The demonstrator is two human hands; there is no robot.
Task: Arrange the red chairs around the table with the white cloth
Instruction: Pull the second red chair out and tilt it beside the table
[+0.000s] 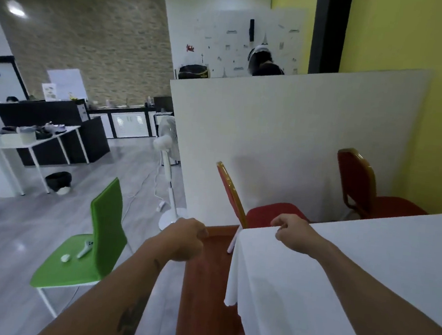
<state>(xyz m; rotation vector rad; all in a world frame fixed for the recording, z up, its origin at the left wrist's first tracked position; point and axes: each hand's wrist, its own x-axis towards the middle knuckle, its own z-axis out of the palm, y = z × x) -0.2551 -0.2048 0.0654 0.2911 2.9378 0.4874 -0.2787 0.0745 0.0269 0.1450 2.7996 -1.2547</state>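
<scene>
A green chair [92,247] stands on the grey floor to the left of the work area, its seat carrying two small white items. Beyond it a white pedestal fan [170,173] stands near the end of a white partition [283,146], with its cable trailing across the floor. The partition runs close behind the table with the white cloth [351,285], leaving a narrow strip for seating.

Two red chairs occupy that strip: the nearer red chair [261,213] sits at the table corner, seat partly under the cloth edge, back turned to the left; the farther red chair [367,191] stands by the yellow wall [421,91], seat against the table's far edge. A third red chair back [204,280] lies directly below the arms, just beside the hanging cloth.

Left hand [184,240]: arm extended, fingers curled closed over the top rail of that near chair back. Right hand [293,233]: extended over the table corner, fingers curled narrow; whether they pinch the cloth edge cannot be told
</scene>
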